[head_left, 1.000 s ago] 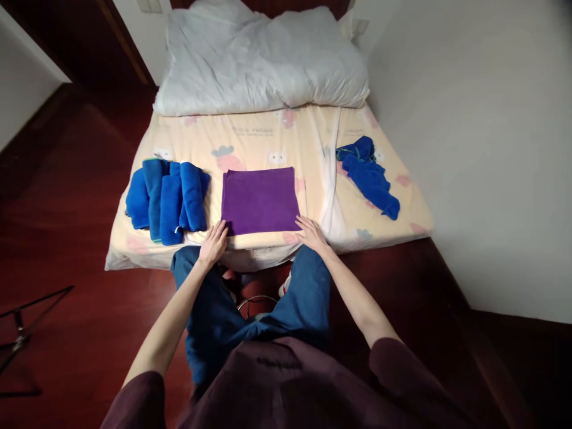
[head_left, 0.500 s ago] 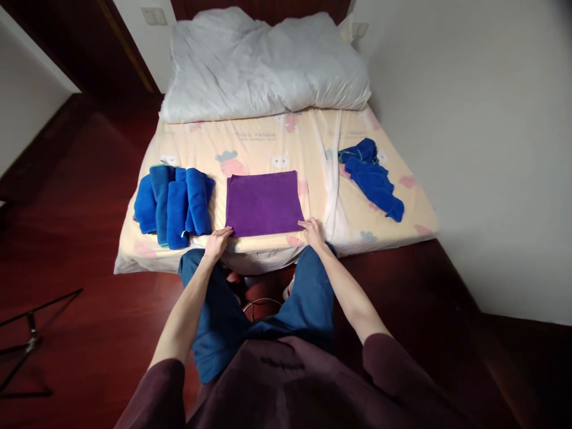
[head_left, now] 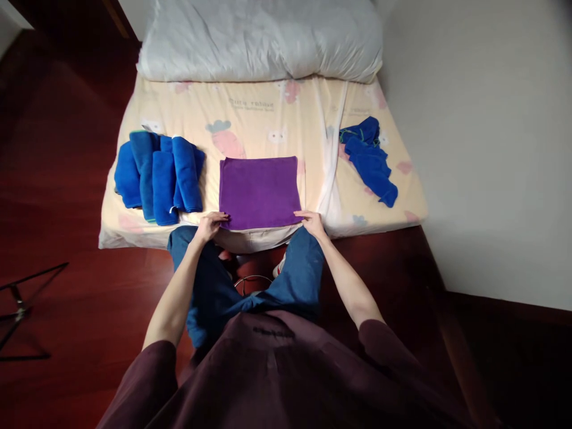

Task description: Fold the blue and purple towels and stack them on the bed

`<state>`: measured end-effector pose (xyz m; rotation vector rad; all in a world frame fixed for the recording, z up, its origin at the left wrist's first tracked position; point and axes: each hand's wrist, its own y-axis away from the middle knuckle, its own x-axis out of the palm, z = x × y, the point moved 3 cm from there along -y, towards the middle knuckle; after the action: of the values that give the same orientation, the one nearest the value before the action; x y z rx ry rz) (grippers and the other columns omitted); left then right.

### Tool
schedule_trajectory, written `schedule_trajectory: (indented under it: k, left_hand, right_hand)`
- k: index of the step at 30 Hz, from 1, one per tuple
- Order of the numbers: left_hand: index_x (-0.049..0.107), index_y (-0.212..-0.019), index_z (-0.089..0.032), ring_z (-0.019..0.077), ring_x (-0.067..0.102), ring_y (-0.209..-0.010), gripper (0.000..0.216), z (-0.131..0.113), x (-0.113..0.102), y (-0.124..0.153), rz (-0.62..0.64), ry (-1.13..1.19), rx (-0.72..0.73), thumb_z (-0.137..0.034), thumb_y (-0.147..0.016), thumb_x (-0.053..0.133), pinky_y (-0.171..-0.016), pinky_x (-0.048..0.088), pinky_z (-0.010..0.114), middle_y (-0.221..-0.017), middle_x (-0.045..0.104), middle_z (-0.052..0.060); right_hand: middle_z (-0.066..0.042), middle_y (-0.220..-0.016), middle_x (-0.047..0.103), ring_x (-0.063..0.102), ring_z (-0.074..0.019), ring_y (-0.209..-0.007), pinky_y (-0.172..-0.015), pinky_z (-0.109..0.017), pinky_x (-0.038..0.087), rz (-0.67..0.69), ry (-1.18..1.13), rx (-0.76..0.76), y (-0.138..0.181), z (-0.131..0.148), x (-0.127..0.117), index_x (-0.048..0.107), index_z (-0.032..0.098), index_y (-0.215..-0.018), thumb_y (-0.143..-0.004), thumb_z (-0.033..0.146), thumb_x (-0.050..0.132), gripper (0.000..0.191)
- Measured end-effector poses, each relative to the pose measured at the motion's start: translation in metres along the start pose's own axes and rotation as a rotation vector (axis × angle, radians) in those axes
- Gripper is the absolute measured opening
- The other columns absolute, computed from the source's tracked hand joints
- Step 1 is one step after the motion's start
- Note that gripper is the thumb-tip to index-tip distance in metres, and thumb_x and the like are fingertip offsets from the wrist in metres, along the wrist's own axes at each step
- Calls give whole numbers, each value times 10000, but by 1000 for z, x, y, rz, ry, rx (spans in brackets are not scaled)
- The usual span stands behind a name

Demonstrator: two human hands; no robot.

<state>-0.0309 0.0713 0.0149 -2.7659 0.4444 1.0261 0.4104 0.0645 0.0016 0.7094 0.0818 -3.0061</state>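
A purple towel (head_left: 259,192), folded into a flat rectangle, lies on the bed directly in front of me. My left hand (head_left: 211,226) pinches its near left corner, thumb and fingers closed together. At the near right corner, my right hand (head_left: 311,222) grips the edge the same way. To the left of my left hand sits a pile of rolled blue towels (head_left: 164,179), some darker than others. Crumpled blue cloths (head_left: 369,159), one with a green edge, lie to the right.
The bed (head_left: 179,107) has a pale sheet with carrot and rabbit prints. A bulky white quilt (head_left: 263,44) lies across its far end. White fabric strips (head_left: 330,161) run along the right side. A black metal stand (head_left: 20,310) is on the floor at left.
The view has tilted down, so the bed sits higher in the picture. Both hands stay at the towel's near corners; their fingers have curled in on the edge. The blue towels have not moved.
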Motion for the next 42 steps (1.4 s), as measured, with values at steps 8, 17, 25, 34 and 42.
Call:
schedule_trajectory:
  k: [8, 17, 25, 34, 42]
  left_hand:
    - [826, -1048, -155, 285, 753, -1135, 425, -5, -6, 12, -51, 27, -142, -192, -803, 482, -1087, 572, 454, -1150, 806, 122]
    - [819, -1028, -158, 266, 748, -1004, 358, -4, -4, 16, -54, -29, -146, -245, -851, 520, -974, 583, 380, -1101, 813, 113]
    - [754, -1074, -116, 209, 651, -765, 341, 4, -4, 9, -180, -121, -219, -357, -959, 540, -766, 502, 295, -885, 760, 99]
    - [722, -1025, -145, 226, 633, -751, 293, 12, 1, 5, -178, -135, -268, -374, -960, 550, -758, 486, 313, -810, 712, 80]
    - [732, -964, -146, 232, 632, -753, 258, 14, 2, 4, -168, -154, -306, -360, -931, 592, -758, 476, 321, -819, 717, 91]
  right_hand:
    - [-83, -1104, 833, 790, -230, -1079, -1074, -418, 603, -11, -47, 80, 1, -9, 0, 836, 160, -1006, -760, 133, 561, 370]
    - [-86, -1082, 832, 787, -253, -1070, -1063, -424, 602, -18, -106, 86, -5, -25, 4, 832, 174, -943, -765, 199, 627, 273]
    - [-145, -1044, 827, 788, -291, -1012, -1034, -445, 618, -150, -134, 178, -13, -31, 2, 810, 144, -995, -782, 547, 815, 456]
    - [-180, -1086, 814, 784, -306, -1052, -1070, -458, 605, -145, -85, 213, -15, -32, 5, 804, 118, -1043, -810, 596, 809, 532]
    - [-182, -1060, 820, 789, -317, -1042, -1051, -462, 621, -173, -96, 238, -14, -28, 4, 809, 121, -995, -760, 576, 862, 515]
